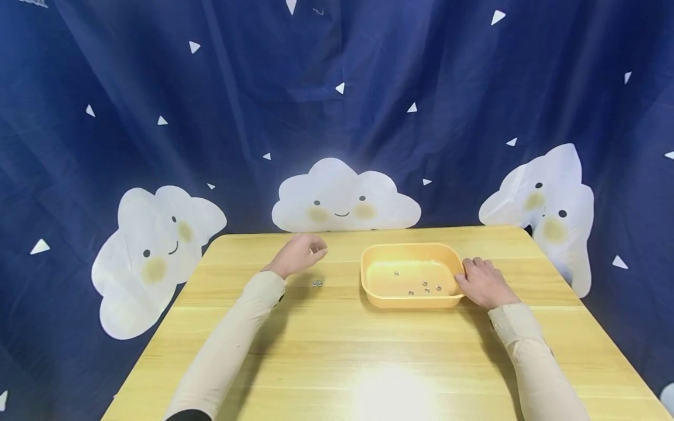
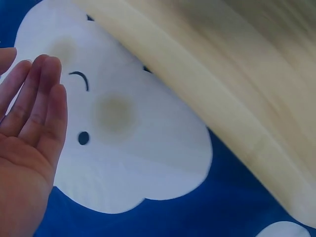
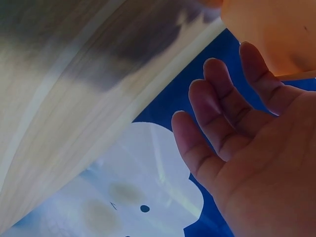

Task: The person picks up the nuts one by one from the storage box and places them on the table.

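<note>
My left hand (image 1: 299, 255) hovers over the table's left half, just behind two small shiny silver pieces (image 1: 317, 283) lying close together on the wood. In the left wrist view, the left hand (image 2: 32, 128) has its fingers loosely extended and nothing in the palm. A yellow plastic tray (image 1: 405, 302) stands right of the middle, with several similar silver pieces (image 1: 426, 290) scattered on its floor. At the tray's right end is my right hand (image 1: 487, 285), its thumb side against the rim. The right wrist view shows the right hand's fingers (image 3: 210, 103) relaxed and spread beside the tray's wall (image 3: 269, 29).
The light wooden table (image 1: 326, 345) carries the tray and loose pieces. Its back edge meets a dark blue curtain (image 1: 368, 105) printed with white clouds (image 1: 342, 199) and small triangles. Bright glare lies on the table's front middle.
</note>
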Action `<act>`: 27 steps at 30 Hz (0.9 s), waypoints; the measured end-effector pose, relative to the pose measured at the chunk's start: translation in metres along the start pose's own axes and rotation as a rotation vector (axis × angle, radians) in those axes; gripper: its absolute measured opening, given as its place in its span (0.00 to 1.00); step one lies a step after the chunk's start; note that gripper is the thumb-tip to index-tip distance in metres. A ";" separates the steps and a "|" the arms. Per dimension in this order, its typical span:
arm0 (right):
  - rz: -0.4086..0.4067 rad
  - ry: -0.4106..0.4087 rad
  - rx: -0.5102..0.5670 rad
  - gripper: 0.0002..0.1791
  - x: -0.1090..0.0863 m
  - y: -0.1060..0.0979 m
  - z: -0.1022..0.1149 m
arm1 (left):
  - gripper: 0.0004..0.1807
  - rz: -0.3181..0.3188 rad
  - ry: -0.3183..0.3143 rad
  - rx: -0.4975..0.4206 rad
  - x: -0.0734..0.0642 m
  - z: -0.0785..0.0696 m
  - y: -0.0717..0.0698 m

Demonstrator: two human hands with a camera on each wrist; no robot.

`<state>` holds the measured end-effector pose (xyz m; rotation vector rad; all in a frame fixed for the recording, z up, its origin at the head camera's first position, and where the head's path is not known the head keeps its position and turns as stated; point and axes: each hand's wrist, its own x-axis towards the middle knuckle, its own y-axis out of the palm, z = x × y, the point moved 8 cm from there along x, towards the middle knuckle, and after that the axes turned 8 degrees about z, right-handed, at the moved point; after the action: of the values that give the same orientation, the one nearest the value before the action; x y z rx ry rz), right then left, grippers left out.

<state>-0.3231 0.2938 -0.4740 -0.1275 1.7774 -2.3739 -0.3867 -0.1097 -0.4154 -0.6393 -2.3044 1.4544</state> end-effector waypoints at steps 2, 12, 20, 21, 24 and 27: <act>-0.003 0.002 -0.006 0.17 0.000 0.000 -0.001 | 0.10 0.006 0.023 0.014 0.004 -0.007 0.001; 0.001 0.011 -0.041 0.17 0.001 -0.001 -0.003 | 0.10 0.056 0.099 0.068 0.020 -0.041 0.018; -0.021 0.002 -0.054 0.12 0.000 -0.003 -0.003 | 0.10 0.126 0.145 0.055 0.034 -0.073 0.038; -0.023 0.002 -0.055 0.11 0.000 -0.003 -0.003 | 0.10 0.134 0.151 0.054 0.036 -0.077 0.041; -0.031 0.001 -0.058 0.11 0.000 -0.004 -0.003 | 0.10 0.162 0.175 0.056 0.041 -0.090 0.051; -0.032 -0.001 -0.062 0.12 0.000 -0.003 -0.003 | 0.10 0.199 0.193 0.071 0.044 -0.101 0.063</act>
<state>-0.3236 0.2975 -0.4721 -0.1662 1.8626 -2.3410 -0.3609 0.0134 -0.4281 -0.9670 -2.0814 1.4800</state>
